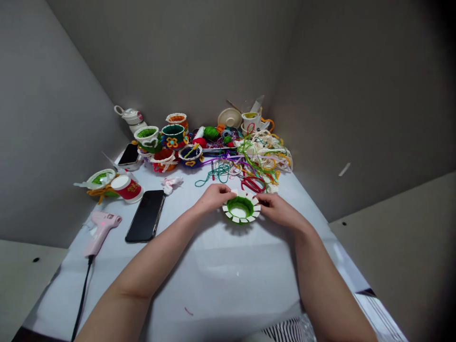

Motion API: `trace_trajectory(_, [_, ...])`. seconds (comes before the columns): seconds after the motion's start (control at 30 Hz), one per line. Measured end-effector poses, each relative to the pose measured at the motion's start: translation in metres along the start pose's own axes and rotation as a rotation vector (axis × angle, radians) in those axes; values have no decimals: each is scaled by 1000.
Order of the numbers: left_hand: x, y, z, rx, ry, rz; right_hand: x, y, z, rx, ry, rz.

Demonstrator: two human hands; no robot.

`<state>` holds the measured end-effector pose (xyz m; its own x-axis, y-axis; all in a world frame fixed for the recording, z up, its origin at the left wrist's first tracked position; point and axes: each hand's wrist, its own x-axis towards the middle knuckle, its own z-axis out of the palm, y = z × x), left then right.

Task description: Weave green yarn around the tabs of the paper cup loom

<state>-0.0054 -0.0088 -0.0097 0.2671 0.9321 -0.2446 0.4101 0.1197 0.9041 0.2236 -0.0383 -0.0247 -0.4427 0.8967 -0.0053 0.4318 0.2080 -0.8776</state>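
- Left hand (213, 197), centre frame: fingers pinched on the left rim of the cup (241, 209).
- Right hand (280, 209) is curled tight, gripping the right rim.
- Cup sits on the white table (231, 275), just right of centre; grey walls close in behind.
- Cup: round, green inside, rim cut into white paper tabs splayed outward.
- Fuzzy pipe cleaners (256, 164) tangle behind; glossy black phone (146, 216) and pink glue gun (101, 228) lie left.

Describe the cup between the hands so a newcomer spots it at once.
On the white table in the grey corner, look in front of the tangle of coloured cords. A low cup sits between the left hand and right hand. Unlike the decorated cups behind, its white rim is cut into splayed tabs around a green inside.
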Motion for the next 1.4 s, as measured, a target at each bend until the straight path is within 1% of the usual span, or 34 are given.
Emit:
trace_trajectory(0.07, [1,2,-3,-4,-29,-8,2,1,3,9,-4,7])
trace_trajectory(0.17, [7,8,-8,-40,-32,9,4,2,6,10,33,13])
trace_trajectory(0.3, [16,10,-3,-52,-64,38,6,4,8,-12,48,10])
trace_trajectory(0.33, [18,8,0,-53,-80,11,6,5,8,-19,53,10])
trace_trajectory(0.4, [21,3,7,-98,-97,-97,7,6,9,-35,63,6])
trace_trajectory(0.5, [23,-4,13,-248,-115,-243,7,7,10,-50,67,-7])
trace_trajectory(0.53, [23,-5,12,-265,-123,-251,7,8,10,-50,67,-12])
trace_trajectory(0.57, [22,-4,10,-248,-123,-223,7,8,10,-49,68,-17])
trace_trajectory(0.6, [21,-2,7,-201,-103,-157,8,8,11,-46,70,-20])
trace_trajectory(0.63, [19,2,3,-131,-60,-57,8,7,11,-41,74,-23])
trace_trajectory(0.67, [16,7,0,-52,4,80,8,7,11,-34,76,-26])
trace_trajectory(0.73, [8,19,-5,104,136,403,8,7,11,-23,80,-29])
trace_trajectory(0.77, [3,24,-6,186,163,561,8,8,11,-23,81,-31])
trace_trajectory(0.8, [-3,28,-5,269,132,692,8,9,11,-28,81,-34])
trace_trajectory(0.83, [-9,31,-2,359,68,785,8,10,11,-32,83,-40])
trace_trajectory(0.87, [-15,32,2,464,-8,832,8,11,11,-34,92,-48])
trace_trajectory(0.9, [-20,31,8,577,-87,852,8,12,11,-34,103,-56])
trace_trajectory(0.93, [-25,29,14,678,-127,830,9,14,12,-34,112,-61])
trace_trajectory(1.0, [-30,22,26,830,-167,718,9,15,12,-36,124,-61])
trace_trajectory(1.07, [-33,15,35,913,-173,630,9,16,13,-46,125,-51])
trace_trajectory(1.13, [-34,13,38,933,-169,592,10,16,13,-53,131,-44])
trace_trajectory(1.2, [-33,16,35,886,-179,595,10,15,13,-56,138,-46])
trace_trajectory(1.23, [-32,19,31,832,-183,611,10,15,12,-56,134,-48])
trace_trajectory(1.3, [-27,27,18,669,-148,646,10,14,12,-54,114,-49])
trace_trajectory(1.33, [-23,31,10,563,-78,639,10,14,12,-52,104,-47])
trace_trajectory(1.37, [-17,35,2,463,23,602,10,13,12,-48,102,-45])
trace_trajectory(1.4, [-10,38,-5,379,91,549,10,13,13,-44,103,-42])
